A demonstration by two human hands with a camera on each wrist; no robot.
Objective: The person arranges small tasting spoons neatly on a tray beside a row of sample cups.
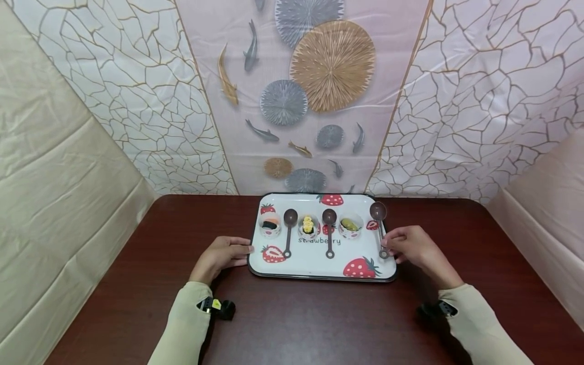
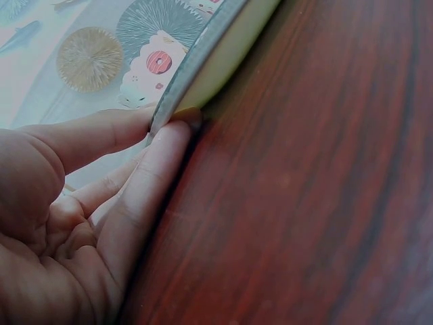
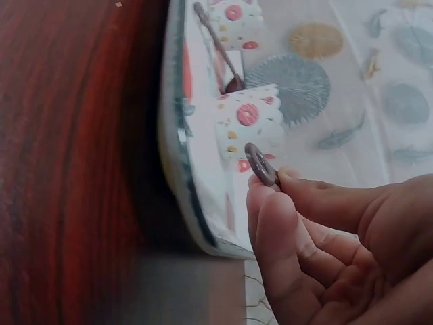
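Note:
A white tray (image 1: 292,263) with a dark rim and strawberry prints lies on the table. My left hand (image 1: 224,257) pinches its left rim between thumb and fingers. At the right end, my right hand (image 1: 416,247) pinches the handle of a brown spoon (image 1: 378,211); the ring at the handle's end (image 3: 260,164) shows beyond the fingertips. Two more brown spoons, one at left (image 1: 290,217) and one in the middle (image 1: 329,217), lie on the tray. Between the spoons stand three patterned paper cups: one with sushi (image 1: 270,224), one with a yellow-topped piece (image 1: 308,225), one with green food (image 1: 350,224).
The dark reddish wooden table (image 1: 319,319) extends in front of the tray and to both sides. Behind it hangs a patterned cloth (image 1: 301,147) with fish and round leaf prints. Pale padded panels (image 1: 59,167) border the left and right.

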